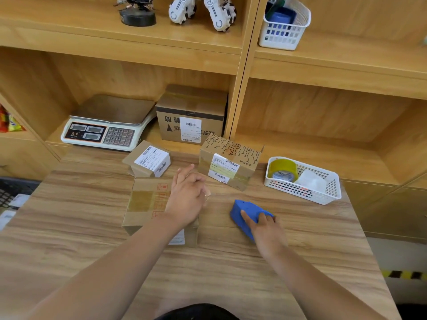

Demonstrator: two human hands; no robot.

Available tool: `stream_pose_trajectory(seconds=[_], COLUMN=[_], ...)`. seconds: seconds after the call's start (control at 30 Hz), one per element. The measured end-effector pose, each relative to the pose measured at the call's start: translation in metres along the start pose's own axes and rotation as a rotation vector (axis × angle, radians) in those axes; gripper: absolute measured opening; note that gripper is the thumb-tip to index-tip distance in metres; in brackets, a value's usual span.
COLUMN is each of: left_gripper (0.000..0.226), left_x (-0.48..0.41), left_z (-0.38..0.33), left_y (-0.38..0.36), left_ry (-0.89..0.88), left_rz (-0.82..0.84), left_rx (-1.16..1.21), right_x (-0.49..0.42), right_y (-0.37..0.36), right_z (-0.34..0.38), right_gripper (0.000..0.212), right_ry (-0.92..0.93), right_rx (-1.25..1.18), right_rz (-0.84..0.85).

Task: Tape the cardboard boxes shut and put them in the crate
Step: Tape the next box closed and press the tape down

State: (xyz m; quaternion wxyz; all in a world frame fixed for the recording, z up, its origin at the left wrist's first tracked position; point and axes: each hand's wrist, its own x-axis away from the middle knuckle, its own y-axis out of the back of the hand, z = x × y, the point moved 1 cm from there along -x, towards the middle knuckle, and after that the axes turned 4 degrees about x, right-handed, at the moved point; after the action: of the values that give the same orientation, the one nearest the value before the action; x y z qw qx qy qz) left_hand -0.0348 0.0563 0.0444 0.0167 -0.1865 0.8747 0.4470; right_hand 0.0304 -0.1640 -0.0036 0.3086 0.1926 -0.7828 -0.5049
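A flat cardboard box (147, 202) with red print lies in the middle of the wooden table (92, 262). My left hand (186, 197) rests on its right part, fingers loosely spread; a clear strip of tape seems to show at the fingertips, blurred. My right hand (265, 227) grips a blue tape dispenser (246, 210) on the table, to the right of the box. A small labelled box (149, 161) and a printed box (228, 161) stand behind. A dark crate (13, 190) shows at the left edge.
A white basket (323, 192) with a yellow tape roll (283, 169) sits at the right. On the shelf behind stand a scale (108, 125) and a larger labelled box (191, 116). Another white basket (285, 24) is on the upper shelf.
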Motion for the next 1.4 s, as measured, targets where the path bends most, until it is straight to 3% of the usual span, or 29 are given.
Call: stream_pose_trajectory(seconds=[0.17, 0.2, 0.27, 0.33, 0.47, 0.63, 0.8, 0.9, 0.97, 1.03, 1.23, 1.4], left_gripper=[0.026, 0.025, 0.023, 0.024, 0.02, 0.026, 0.026, 0.019, 0.042, 0.059, 0.058, 0.057], left_x=[0.0, 0.0, 0.001, 0.001, 0.001, 0.0, 0.002, 0.011, 0.018, 0.021, 0.029, 0.029], left_z=[0.003, 0.004, 0.004, 0.003, 0.003, 0.004, 0.008, 0.011, 0.012, 0.015, 0.034, 0.034], left_y=[0.0, 0.0, 0.0, 0.0, -0.001, -0.003, 0.001, 0.008, 0.007, 0.013, 0.025, 0.022], left_ry=[0.006, 0.007, 0.009, 0.01, -0.001, -0.027, -0.044, -0.148, -0.207, -0.135, -0.034, -0.044], left_rz=[0.008, 0.007, 0.003, -0.004, -0.003, -0.044, -0.061, -0.052, -0.066, -0.098, 0.002, -0.019], left_rx=[0.062, 0.068, 0.078, 0.081, 0.048, 0.032, 0.014, -0.156, -0.3, -0.333, -0.492, -0.502], right_x=[-0.004, -0.006, -0.01, -0.015, -0.027, -0.037, -0.035, -0.035, -0.036, -0.035, -0.035, -0.041], right_y=[-0.039, -0.037, -0.017, 0.012, 0.062, 0.06, 0.059, 0.064, 0.065, 0.063, 0.057, 0.043], right_z=[0.008, 0.01, 0.018, 0.03, 0.054, 0.072, 0.077, 0.08, 0.082, 0.084, 0.094, 0.113], right_gripper=[0.091, 0.084, 0.051, 0.018, 0.028, 0.03, 0.036, 0.034, 0.031, 0.031, 0.029, 0.022], right_ry=[-0.119, -0.154, -0.226, -0.303, -0.381, -0.426, -0.462, -0.492, -0.498, -0.515, -0.485, -0.438], right_rx=[-0.163, -0.185, -0.272, -0.547, -1.071, -1.32, -1.265, -1.211, -1.18, -1.181, -1.103, -1.215], right_rz=[-0.233, -0.25, -0.345, -0.479, -0.381, -0.325, -0.386, -0.387, -0.371, -0.357, -0.368, -0.309])
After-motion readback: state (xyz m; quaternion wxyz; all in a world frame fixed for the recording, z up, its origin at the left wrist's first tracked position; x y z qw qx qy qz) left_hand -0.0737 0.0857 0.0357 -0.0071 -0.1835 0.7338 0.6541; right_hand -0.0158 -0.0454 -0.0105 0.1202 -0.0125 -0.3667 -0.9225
